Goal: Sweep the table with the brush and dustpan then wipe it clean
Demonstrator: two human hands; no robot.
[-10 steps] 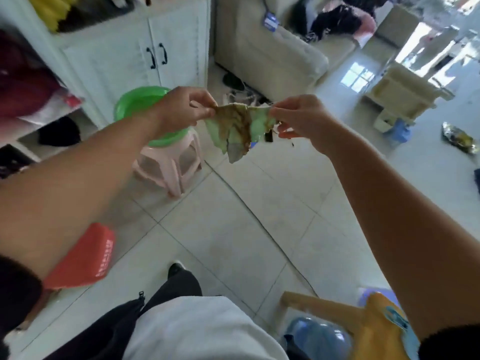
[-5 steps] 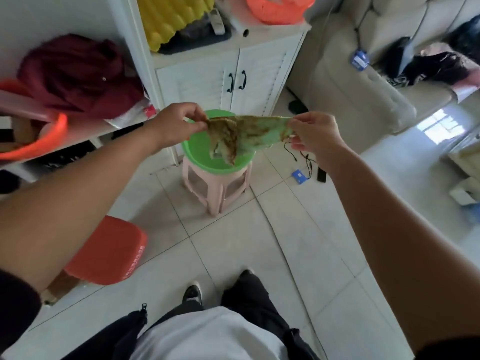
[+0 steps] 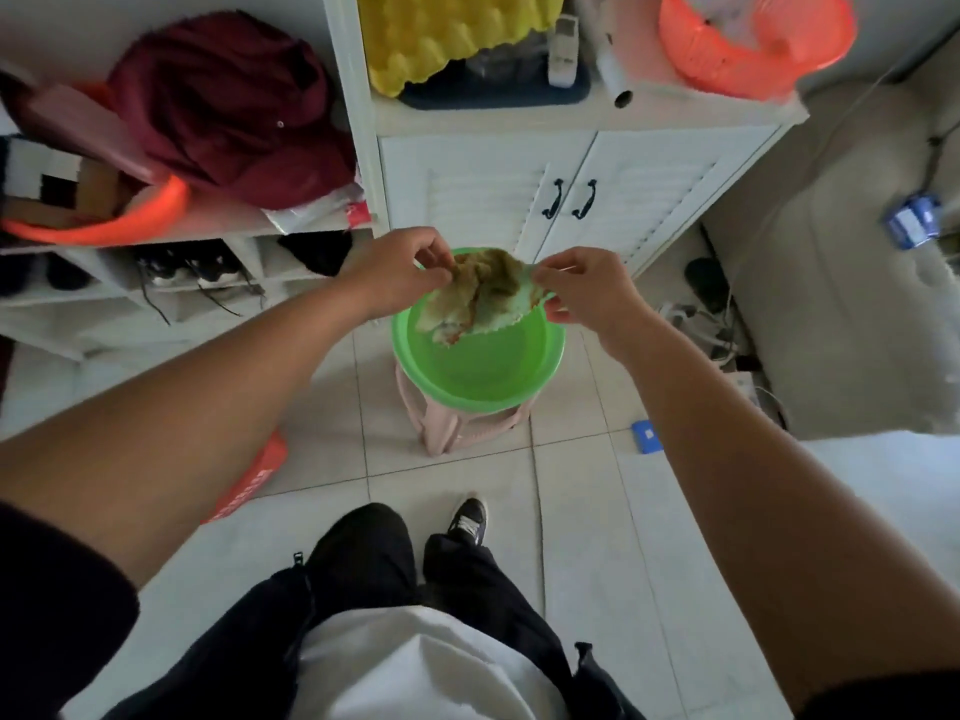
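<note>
Head view: left hand (image 3: 397, 275) and right hand (image 3: 584, 293) each pinch one edge of the stained green cloth (image 3: 478, 293), held spread above the green basin (image 3: 483, 366) resting on a pink stool (image 3: 441, 428).

The cloth (image 3: 480, 296) hung between the left hand (image 3: 400, 272) and the right hand (image 3: 582, 293), each pinching one edge, above the far half of the basin (image 3: 483, 376). The basin sat on a stool (image 3: 447, 428), which stood on the floor just in front of the cabinet (image 3: 493, 200). On the cabinet top, a foam pad (image 3: 441, 33) lay at the left and a basket (image 3: 753, 44) at the right. A shelf unit (image 3: 78, 324) stood left of the cabinet, with a garment (image 3: 223, 106) on its upper shelf and shoes (image 3: 192, 267) in a compartment below. A sofa (image 3: 831, 304) stood to the right, and a power strip (image 3: 719, 335) lay on the floor between it and the cabinet.
</note>
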